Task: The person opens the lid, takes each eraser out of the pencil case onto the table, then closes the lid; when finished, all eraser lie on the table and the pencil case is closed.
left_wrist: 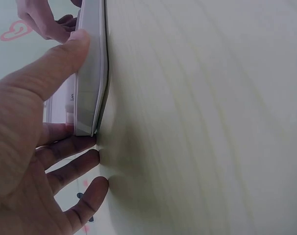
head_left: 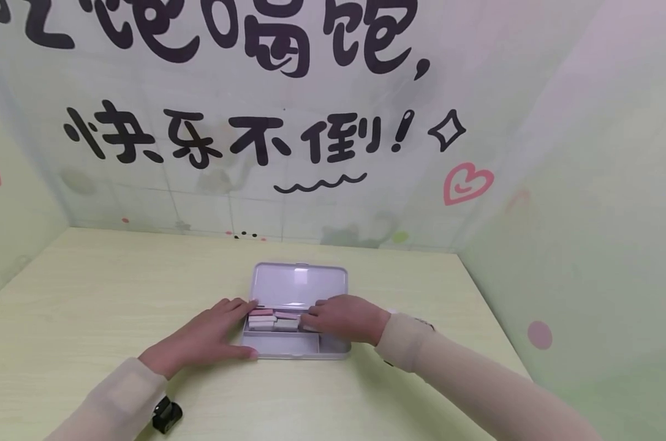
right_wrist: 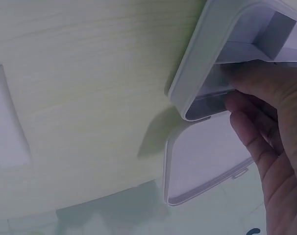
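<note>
A shallow pale lilac case (head_left: 280,346) lies on the table with its lid (head_left: 299,285) tipped back. Several small white and pink blocks (head_left: 261,320), eraser-like, fill its rear compartment; the front compartment shows bare. My left hand (head_left: 211,334) holds the case's left end, thumb at the front wall and fingers (left_wrist: 72,169) by the rear corner. Over the right part of the case, my right hand (head_left: 346,318) reaches in with thumb and fingers (right_wrist: 244,127) bent close together. A white block sits beneath those fingertips; whether they pinch it is hidden.
A flat white item (right_wrist: 9,120) lies on the table to the right of the case, partly behind my right wrist. By my left sleeve is a small black clip-like piece (head_left: 167,415). Printed walls (head_left: 310,214) border the table at the back and sides.
</note>
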Demonstrator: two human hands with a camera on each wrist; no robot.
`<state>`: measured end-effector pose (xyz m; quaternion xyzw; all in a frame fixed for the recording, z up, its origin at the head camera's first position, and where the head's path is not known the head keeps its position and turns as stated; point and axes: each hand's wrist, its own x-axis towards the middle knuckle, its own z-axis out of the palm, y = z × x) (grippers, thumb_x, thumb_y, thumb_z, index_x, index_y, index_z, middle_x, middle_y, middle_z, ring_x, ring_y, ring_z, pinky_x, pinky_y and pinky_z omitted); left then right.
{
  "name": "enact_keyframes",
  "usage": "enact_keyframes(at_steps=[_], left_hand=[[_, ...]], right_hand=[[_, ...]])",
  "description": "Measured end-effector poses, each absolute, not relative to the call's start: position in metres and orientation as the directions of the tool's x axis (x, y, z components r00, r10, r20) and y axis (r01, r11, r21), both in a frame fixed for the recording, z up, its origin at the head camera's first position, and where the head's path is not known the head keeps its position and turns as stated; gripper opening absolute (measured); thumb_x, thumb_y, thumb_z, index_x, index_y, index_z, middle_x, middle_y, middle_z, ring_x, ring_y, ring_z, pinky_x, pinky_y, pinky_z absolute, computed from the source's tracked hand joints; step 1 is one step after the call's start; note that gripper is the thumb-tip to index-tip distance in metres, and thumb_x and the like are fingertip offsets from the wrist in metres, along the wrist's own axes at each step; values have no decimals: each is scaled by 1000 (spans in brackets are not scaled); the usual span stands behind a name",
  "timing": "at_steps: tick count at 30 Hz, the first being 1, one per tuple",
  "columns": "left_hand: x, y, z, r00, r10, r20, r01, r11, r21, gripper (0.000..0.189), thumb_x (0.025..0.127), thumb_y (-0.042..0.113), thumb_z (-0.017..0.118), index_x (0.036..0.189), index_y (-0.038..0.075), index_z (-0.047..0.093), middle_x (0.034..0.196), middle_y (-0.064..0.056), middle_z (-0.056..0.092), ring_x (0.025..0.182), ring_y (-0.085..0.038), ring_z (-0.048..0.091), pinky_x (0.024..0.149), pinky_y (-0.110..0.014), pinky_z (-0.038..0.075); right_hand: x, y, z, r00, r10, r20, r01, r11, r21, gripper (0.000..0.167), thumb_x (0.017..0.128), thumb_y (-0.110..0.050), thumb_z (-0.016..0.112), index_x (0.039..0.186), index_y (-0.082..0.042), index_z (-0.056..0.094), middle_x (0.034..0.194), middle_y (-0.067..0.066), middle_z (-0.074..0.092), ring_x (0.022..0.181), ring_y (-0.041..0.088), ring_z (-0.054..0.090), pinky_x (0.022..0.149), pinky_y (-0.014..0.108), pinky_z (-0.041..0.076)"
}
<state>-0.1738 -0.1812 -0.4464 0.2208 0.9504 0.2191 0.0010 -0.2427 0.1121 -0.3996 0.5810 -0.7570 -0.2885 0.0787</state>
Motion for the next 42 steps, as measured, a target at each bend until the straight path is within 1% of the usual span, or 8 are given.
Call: enact_keyframes(at_steps=[3, 5, 8, 11, 16, 26, 35, 42], left_hand=[[-174, -181, -446, -904, 417, 95, 418, 810, 413, 102, 79, 64, 83, 152, 1, 51, 142, -15, 63, 122, -33, 60, 102, -55, 55], [-174, -181, -446, -906, 413, 91, 412, 812, 412, 102, 79, 63, 83, 152, 1, 51, 142, -15, 63, 123, -33, 60, 102, -55, 55], [-175, -181, -446, -911, 407, 70, 396, 813, 426, 102, 80, 62, 83, 154, 2, 48, 145, -15, 61, 128, -35, 59, 106, -57, 53], [-176, -180, -445, -917, 397, 40, 373, 815, 444, 102, 80, 61, 83, 156, 4, 46, 148, -16, 59, 133, -37, 56, 109, -59, 51], [-176, -178, -442, -911, 408, 53, 391, 818, 422, 103, 80, 61, 83, 155, 2, 47, 147, -17, 60, 130, -37, 58, 107, -58, 53], [-177, -177, -439, -909, 416, 41, 394, 821, 414, 103, 79, 61, 84, 154, 0, 48, 146, -20, 60, 130, -39, 58, 107, -58, 52], [-173, -177, -442, -916, 401, 20, 368, 819, 439, 102, 80, 57, 85, 156, 2, 46, 148, -19, 58, 133, -40, 56, 108, -60, 52], [-171, -178, -442, -918, 396, 29, 367, 818, 444, 102, 80, 59, 84, 156, 2, 46, 148, -18, 58, 132, -38, 56, 108, -59, 52]], right_hand=[[-245, 116, -398, -331, -923, -196, -853, 204, 481, 27, 97, -9, 71, 119, -18, 58, 97, -8, 69, 82, 5, 63, 74, 18, 57], [-247, 121, -394, -372, -913, -164, -870, 282, 405, 26, 96, -12, 73, 118, -14, 59, 92, -6, 68, 79, 7, 62, 72, 19, 58], [-250, 134, -385, -479, -872, -99, -868, 454, 200, 33, 91, -14, 79, 116, -10, 58, 89, -1, 68, 75, 10, 60, 69, 22, 57], [-252, 154, -375, -570, -821, -32, -822, 570, 10, 38, 89, -16, 82, 116, -7, 58, 94, 3, 71, 79, 13, 65, 72, 24, 59], [-249, 193, -369, -646, -763, -8, -750, 637, -176, 30, 90, -15, 80, 112, -8, 62, 98, 1, 72, 89, 16, 71, 79, 25, 60], [-218, 260, -384, -721, -686, -96, -622, 702, -348, 27, 85, -14, 81, 105, -7, 63, 84, -4, 62, 75, 5, 55, 65, 19, 49], [-198, 280, -401, -717, -664, -213, -544, 723, -426, 27, 86, -22, 84, 99, -12, 62, 79, -9, 60, 70, -4, 48, 63, 19, 45], [-193, 280, -409, -712, -668, -214, -549, 721, -424, 30, 85, -25, 86, 100, -12, 63, 76, -13, 56, 69, -5, 47, 62, 18, 44]])
